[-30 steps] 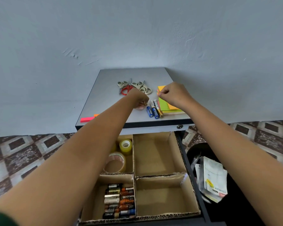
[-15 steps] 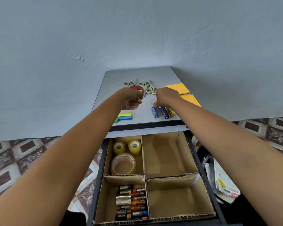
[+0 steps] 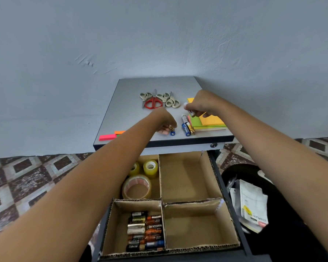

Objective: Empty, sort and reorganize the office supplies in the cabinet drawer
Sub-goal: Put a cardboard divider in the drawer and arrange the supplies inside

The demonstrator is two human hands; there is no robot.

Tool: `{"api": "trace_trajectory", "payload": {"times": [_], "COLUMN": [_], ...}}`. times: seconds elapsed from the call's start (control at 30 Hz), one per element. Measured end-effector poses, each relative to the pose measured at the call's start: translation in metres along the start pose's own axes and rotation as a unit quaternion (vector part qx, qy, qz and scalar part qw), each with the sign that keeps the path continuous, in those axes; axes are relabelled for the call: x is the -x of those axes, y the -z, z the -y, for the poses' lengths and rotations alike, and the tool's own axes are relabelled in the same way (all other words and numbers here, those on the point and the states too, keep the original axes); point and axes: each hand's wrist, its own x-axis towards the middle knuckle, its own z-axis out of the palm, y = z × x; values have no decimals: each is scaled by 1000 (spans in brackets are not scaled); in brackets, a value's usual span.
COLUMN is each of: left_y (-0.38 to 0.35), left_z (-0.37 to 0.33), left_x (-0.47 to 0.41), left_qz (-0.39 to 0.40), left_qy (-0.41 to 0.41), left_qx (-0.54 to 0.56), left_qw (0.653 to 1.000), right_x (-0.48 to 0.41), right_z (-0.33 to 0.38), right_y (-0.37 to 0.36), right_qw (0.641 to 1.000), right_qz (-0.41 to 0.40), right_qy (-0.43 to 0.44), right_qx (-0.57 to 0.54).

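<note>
Head view: battery (image 3: 190,111) pinched inside right hand (image 3: 201,104) grip.

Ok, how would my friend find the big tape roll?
Find the open drawer under the grey cabinet top and look in its back left section. The big tape roll lies at that section's front; it is wider than the two small yellow rolls behind it.
</note>
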Motion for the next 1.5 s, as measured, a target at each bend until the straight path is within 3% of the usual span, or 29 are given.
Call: {"api": "trace_trajectory", "payload": {"times": [0.17,0.37,0.63,0.87,1.23,1.5], "left_y": [-5,-8,1,21,31,37], "left_z": [0,-2,11,19,36,54], "left_x": [-1,4,13,28,43,57], "left_qz": [-62,-73,-31,4,8,14], "left_qy": [-55,-74,-24,-10,3,-32], "left_qx": [-117,-160,-2,148,184,214], "left_qw": [990,982,999,989,983,976], "right_x": [13,17,21,19,19,29], "right_z": [-7,-8,4,6,9,8], "right_y": [2,-10,-30,-39,-41,-31], "right_qw": [998,999,989,973,972,995], "right_qz": [27,38,15,1,-5,-13], "right_qy": [-12,-21,3,19,17,11], "right_qx": [-60,-16,145,229,234,101]}}
